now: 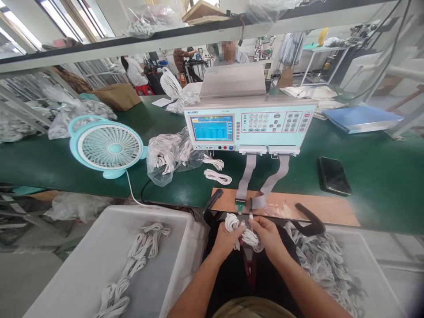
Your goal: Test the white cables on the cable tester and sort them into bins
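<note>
A coiled white cable sits between both hands at the table's near edge, just below the test fixture. Left hand and right hand are closed on it. It looks like plug-in stage; next, line the connector up with the socket.

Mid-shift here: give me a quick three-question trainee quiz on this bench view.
1. True or false: both hands hold the coiled white cable.
2. Which stands left of the tester? A) fan B) phone C) blue folder
3. What lies in the left bin?

Key: 1. True: left hand and right hand both hold it. 2. A, the fan. 3. Bundled white cables.
</note>
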{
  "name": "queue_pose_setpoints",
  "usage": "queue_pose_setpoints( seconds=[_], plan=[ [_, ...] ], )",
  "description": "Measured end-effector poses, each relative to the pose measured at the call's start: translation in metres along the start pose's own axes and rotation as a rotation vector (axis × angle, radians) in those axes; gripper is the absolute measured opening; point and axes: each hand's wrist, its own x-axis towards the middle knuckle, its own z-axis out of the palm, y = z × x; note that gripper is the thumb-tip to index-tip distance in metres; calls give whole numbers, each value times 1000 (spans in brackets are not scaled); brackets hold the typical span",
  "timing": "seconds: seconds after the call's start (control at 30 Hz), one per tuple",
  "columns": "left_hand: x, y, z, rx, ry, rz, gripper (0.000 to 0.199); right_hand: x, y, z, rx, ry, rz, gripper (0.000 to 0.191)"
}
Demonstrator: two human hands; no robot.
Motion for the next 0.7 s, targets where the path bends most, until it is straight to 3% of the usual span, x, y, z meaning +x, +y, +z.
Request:
queue_pose_setpoints(
  seconds=[0.2, 0.5, 0.7],
  plan=[
    [6, 2, 4, -64, 4, 48, 17, 1, -5, 2, 34, 26, 45, 39],
    [7, -8, 13, -231, 111, 65, 22, -2, -19, 3, -19, -12, 34, 43],
    [4, 1, 18, -328, 138, 36, 24, -1, -14, 1, -18, -28, 33, 41]
  ],
)
